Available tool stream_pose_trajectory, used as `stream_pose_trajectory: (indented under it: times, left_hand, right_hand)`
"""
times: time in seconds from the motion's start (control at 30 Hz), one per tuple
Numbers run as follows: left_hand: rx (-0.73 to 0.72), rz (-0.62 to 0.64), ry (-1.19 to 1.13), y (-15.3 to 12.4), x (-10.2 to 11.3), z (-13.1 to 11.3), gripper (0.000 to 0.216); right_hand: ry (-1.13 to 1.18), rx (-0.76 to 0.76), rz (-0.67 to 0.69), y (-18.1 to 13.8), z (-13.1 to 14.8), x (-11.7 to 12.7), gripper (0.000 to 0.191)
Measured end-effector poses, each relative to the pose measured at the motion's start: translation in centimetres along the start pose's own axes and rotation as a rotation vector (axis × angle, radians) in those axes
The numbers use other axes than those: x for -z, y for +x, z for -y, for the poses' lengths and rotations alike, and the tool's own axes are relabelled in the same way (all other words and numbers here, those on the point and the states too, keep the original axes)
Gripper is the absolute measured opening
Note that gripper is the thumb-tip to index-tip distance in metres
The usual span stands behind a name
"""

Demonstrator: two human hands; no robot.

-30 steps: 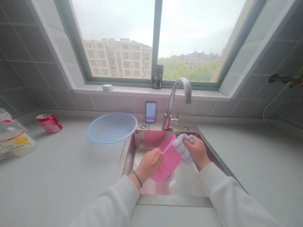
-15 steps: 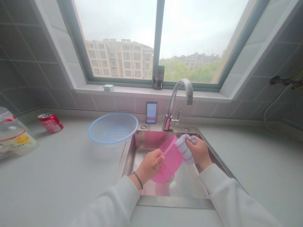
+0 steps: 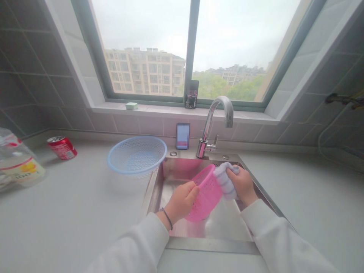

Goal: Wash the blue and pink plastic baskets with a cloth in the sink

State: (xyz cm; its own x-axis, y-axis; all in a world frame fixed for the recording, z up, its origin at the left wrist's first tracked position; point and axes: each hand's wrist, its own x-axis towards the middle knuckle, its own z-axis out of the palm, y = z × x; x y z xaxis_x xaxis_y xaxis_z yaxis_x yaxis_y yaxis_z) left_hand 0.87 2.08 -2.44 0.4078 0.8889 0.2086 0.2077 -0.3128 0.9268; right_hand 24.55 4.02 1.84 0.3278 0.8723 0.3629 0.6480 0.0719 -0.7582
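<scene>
A pink plastic basket (image 3: pixel 206 197) with a pierced wall is held tilted over the steel sink (image 3: pixel 212 245). My left hand (image 3: pixel 182 201) grips its near rim, thumb on top. Bunched in the fingers of my right hand (image 3: pixel 243 184) is a white cloth with bluish stripes (image 3: pixel 226 181), which lies against the basket's outer right side. Part of the basket is hidden behind my left hand. Behind the sink stands the chrome faucet (image 3: pixel 212 117); no water is seen running from it.
Left of the sink, a blue pierced basket (image 3: pixel 136 155) sits on the counter (image 3: pixel 85 216). Farther left are a red can (image 3: pixel 61 148) and a clear plastic bottle or bag (image 3: pixel 21 167). Phones stand behind the sink (image 3: pixel 182 136) and on the windowsill (image 3: pixel 192 94), near a pale green block (image 3: pixel 131 106).
The whole view has shifted very slightly. Both hands keep their holds, and the basket and cloth are in nearly the same place, a touch farther right and lower.
</scene>
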Motion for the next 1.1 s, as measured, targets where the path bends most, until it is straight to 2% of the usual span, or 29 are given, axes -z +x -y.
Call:
stream_pose_trajectory:
  times: [0.13, 0.3, 0.43, 0.53, 0.6, 0.63, 0.77, 0.87, 0.93, 1.03, 1.1]
  left_hand:
    - [0.022, 0.042, -0.138, 0.0, -0.1, -0.1, 0.037]
    - [0.138, 0.033, -0.231, 0.2, -0.1, -0.4, 0.026]
    - [0.149, -0.016, -0.073, 0.2, -0.2, -0.4, 0.022]
    - [0.079, -0.041, 0.083, 0.3, -0.1, -0.4, 0.03]
    - [0.04, -0.035, 0.144, 0.3, 0.0, -0.4, 0.036]
    - [0.029, -0.027, 0.16, 0.3, 0.0, -0.4, 0.038]
    - [0.005, 0.01, 0.158, 0.1, 0.0, -0.2, 0.038]
    - [-0.015, 0.02, 0.157, 0.0, -0.1, -0.2, 0.037]
    - [-0.014, -0.006, 0.176, 0.0, 0.0, -0.2, 0.037]
    - [-0.002, -0.039, 0.196, 0.2, 0.2, -0.3, 0.037]
    - [-0.001, -0.041, 0.183, 0.2, 0.2, -0.3, 0.038]
  right_hand:
    - [-0.09, -0.08, -0.059, 2.0, -2.2, 0.9, 0.035]
    - [-0.045, 0.01, -0.013, 1.1, -1.6, 0.4, 0.037]
    - [0.07, 0.051, 0.092, -1.5, 0.8, -0.7, 0.035]
    - [0.144, 0.137, 0.261, -3.4, 2.4, -1.5, 0.033]
    - [0.149, 0.163, 0.299, -3.4, 2.6, -1.5, 0.034]
    - [0.136, 0.148, 0.272, -2.9, 2.3, -1.3, 0.034]
    - [0.051, -0.002, 0.02, 0.4, -0.2, 0.2, 0.036]
    - [0.032, -0.022, -0.03, 0.5, -0.3, 0.4, 0.035]
    - [0.078, 0.026, 0.043, -1.2, 1.0, -0.2, 0.035]
    - [0.151, 0.135, 0.265, -3.9, 3.2, -1.4, 0.032]
    - [0.153, 0.171, 0.307, -4.1, 3.5, -1.6, 0.031]
